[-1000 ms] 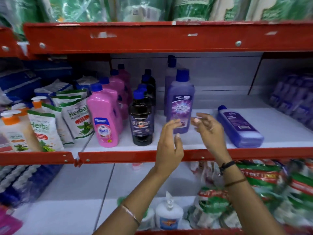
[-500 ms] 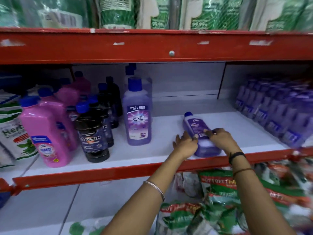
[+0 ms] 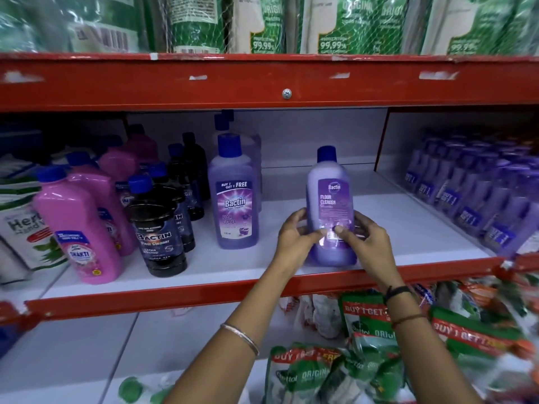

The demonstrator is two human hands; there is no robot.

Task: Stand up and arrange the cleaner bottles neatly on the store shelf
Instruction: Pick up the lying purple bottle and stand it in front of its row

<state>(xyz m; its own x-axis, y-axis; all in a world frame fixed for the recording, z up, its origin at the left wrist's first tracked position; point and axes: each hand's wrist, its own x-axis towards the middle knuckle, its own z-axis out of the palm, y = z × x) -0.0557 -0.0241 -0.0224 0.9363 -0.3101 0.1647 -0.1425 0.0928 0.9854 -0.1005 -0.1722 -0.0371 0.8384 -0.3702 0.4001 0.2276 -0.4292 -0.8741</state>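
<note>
Item: lilac bottle, blue cap, label reading "Bactin Floor Cleaner", upright near the front lip of the shelf.
Place: to the right of the purple row, well apart from it, bare shelf between; base looks to be on the board, though the hands partly cover it.
Left hand: fingers wrapped round the bottle's lower left side, thumb on the front.
Right hand: fingers round the lower right side, thumb tip pressed on the label (both hands clasp the one bottle).
Step in hand: by my reading, setting the bottle square and moving it into line.
How to do it well: hold low, as now, so it does not tip; slide it left until it stands just beside the purple row, label to the front, base flush with the front bottle of that row; let go only once it stands steady.
Risk: it stands close to the lip (a push forward could send it off).
Hidden: the bottle's base and lower label, behind the fingers.
Cut off: the rear purple bottles, only caps showing.
Hard to make out: wrapped packs far right of the row, blurred; black bottles and pink bottles left of it, rear ones dark.
</note>
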